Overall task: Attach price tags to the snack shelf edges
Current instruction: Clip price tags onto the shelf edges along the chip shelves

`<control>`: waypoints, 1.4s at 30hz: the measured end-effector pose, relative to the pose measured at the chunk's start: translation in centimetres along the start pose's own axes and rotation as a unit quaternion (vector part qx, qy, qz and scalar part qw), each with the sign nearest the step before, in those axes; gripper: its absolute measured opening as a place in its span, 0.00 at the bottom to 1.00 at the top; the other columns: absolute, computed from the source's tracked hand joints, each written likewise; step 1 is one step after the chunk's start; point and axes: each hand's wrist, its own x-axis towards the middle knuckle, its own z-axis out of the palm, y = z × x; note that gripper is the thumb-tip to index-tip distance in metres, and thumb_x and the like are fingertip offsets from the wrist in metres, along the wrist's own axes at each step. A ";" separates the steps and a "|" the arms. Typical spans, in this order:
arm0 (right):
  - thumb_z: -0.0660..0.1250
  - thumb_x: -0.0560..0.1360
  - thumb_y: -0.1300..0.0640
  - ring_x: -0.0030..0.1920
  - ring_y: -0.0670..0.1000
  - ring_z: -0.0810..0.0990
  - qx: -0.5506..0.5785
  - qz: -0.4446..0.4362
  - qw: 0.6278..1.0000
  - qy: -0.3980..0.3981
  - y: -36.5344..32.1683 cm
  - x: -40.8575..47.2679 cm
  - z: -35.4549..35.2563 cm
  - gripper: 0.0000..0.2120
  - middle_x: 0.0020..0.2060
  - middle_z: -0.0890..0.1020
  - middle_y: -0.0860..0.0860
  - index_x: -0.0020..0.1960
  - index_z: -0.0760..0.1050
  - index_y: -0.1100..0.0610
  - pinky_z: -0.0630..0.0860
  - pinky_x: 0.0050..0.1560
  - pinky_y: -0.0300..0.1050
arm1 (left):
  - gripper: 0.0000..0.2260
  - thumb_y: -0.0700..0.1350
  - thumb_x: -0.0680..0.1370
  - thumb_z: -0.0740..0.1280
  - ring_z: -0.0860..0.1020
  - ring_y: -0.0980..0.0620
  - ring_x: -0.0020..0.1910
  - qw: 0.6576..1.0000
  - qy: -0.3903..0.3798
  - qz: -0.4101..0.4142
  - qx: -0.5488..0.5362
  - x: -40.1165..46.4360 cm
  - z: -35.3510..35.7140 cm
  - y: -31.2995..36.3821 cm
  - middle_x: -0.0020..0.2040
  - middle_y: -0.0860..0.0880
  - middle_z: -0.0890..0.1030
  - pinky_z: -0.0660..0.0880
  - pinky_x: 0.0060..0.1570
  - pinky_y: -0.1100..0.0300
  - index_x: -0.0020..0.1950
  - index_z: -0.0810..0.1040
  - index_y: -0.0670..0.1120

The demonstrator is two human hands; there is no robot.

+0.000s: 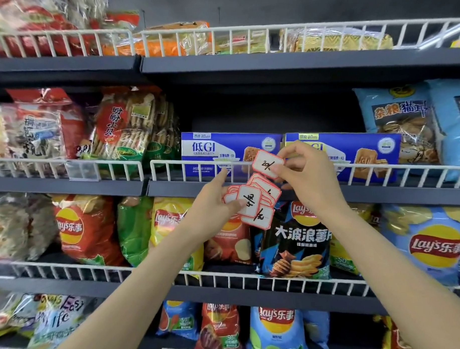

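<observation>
My right hand pinches one red-bordered white price tag with handwriting on it, held in front of the white wire rail of the middle shelf, by the blue biscuit boxes. My left hand grips a fanned stack of several similar price tags just below, its index finger stretched up to a clear tag holder on the rail. The dark shelf edge runs under the rail.
Another clear tag holder hangs on the rail at left, before cracker bags. Chip bags fill the shelf below. Light blue snack bags stand at right. Wire rails front every shelf.
</observation>
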 end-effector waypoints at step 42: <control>0.63 0.77 0.55 0.51 0.52 0.74 -0.359 -0.210 0.909 0.032 -0.4 1.2 2.7 0.07 0.44 0.80 0.53 0.48 0.78 0.56 0.66 0.37 0.42 | 0.32 0.36 0.77 0.64 0.83 0.53 0.50 0.994 -0.096 0.043 0.019 -0.5 -2.7 -0.6 0.53 0.48 0.82 0.80 0.51 0.54 0.75 0.55 0.55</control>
